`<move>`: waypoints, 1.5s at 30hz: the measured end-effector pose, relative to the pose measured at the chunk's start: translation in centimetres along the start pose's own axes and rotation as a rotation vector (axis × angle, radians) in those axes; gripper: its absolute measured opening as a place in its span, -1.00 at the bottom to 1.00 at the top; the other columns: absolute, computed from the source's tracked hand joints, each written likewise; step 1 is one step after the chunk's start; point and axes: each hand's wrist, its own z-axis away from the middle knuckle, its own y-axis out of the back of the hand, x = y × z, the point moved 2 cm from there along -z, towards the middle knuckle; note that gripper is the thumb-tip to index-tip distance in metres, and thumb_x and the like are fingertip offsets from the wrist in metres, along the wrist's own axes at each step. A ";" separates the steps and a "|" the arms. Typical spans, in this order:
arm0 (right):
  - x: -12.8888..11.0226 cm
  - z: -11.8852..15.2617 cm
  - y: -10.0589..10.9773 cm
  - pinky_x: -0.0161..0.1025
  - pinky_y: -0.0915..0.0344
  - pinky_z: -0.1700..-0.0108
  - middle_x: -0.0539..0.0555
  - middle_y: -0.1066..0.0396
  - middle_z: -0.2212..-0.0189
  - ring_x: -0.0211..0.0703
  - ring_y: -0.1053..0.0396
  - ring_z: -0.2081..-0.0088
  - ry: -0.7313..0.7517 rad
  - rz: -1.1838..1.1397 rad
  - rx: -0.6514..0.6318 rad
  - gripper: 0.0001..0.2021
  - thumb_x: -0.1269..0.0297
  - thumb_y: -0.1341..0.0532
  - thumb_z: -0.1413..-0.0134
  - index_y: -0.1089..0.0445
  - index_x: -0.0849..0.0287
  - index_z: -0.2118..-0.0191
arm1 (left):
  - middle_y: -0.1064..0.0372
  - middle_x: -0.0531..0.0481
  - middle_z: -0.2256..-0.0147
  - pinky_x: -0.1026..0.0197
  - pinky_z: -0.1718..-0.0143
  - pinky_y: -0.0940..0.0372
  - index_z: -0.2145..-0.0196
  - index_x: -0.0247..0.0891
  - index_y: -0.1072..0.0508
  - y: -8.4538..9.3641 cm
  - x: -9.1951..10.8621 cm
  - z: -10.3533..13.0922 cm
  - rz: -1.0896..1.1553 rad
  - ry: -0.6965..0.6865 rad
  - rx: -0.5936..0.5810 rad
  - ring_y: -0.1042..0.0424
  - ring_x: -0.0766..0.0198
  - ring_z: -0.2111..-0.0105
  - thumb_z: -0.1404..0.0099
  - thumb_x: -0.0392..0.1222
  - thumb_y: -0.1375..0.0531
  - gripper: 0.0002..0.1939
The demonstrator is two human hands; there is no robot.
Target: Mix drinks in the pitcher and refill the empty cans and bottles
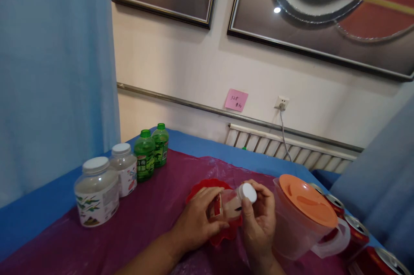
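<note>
A small clear jar (230, 205) with a red label lies tilted between my hands, its white lid (248, 192) up and to the right. My left hand (201, 216) is wrapped round the jar's body. At the lid end, my right hand (259, 219) has its thumb and fingers closed on the white lid. Beneath the jar is a red dish (222, 237) with a wavy rim, partly hidden by my hands. Just right of my right hand stands a clear pitcher (293, 227) with an orange lid (308, 200).
Two white-lidded jars (97, 197) (125, 171) and two green bottles (145, 156) (161, 145) stand at the left. Several red cans (357, 234) line the right edge. A purple sheet (155, 206) covers the blue table cloth (194, 143).
</note>
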 end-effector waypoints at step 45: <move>0.1 1.1 -0.3 0.01 -0.21 -0.21 0.18 -0.30 -0.21 0.00 -0.28 -0.23 0.051 0.011 -0.059 -0.59 0.13 -0.12 -0.38 -0.20 -0.01 -0.27 | -0.43 -0.01 -0.10 -0.01 -0.19 -0.26 -0.16 -0.05 -0.37 -0.1 -0.1 0.1 0.003 0.012 0.018 -0.40 0.06 -0.10 0.03 -0.35 -0.42 -0.22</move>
